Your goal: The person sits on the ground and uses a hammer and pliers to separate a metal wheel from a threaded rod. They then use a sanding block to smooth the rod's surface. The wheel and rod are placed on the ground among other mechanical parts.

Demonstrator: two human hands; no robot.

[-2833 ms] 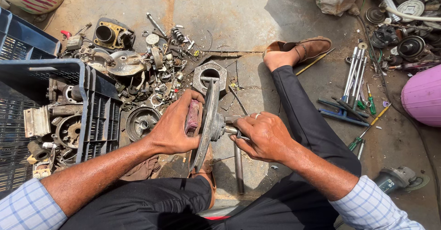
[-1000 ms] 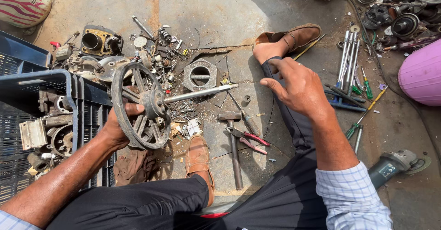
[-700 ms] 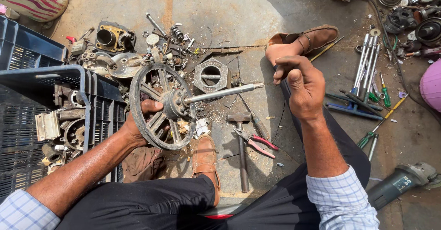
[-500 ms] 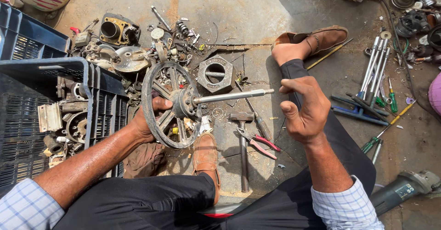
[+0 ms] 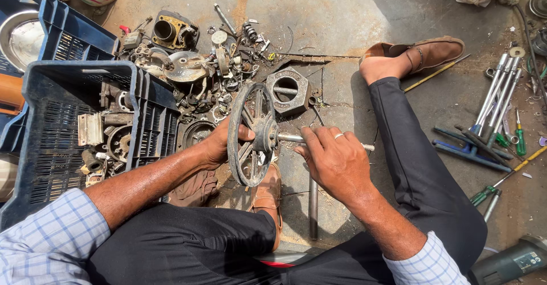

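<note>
Here the spoked pulley wheel [image 5: 252, 134] stands on edge above my shoe [image 5: 266, 193], my left hand [image 5: 219, 144] clamped on its rim, my right hand [image 5: 333, 162] closed around the steel shaft [image 5: 292, 138] through its hub, which I should keep level and square, beside the black crate [image 5: 68, 131].

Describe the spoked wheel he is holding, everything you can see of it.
The spoked wheel is a dark, greasy metal pulley with a round rim, several straight spokes and a paler hub. It stands on edge, seen nearly side-on. A bright steel shaft runs out of the hub toward the right. The left hand grips the rim and spokes from behind; the right hand closes its fingers over the shaft. It is held above a brown shoe and the concrete floor.
</note>
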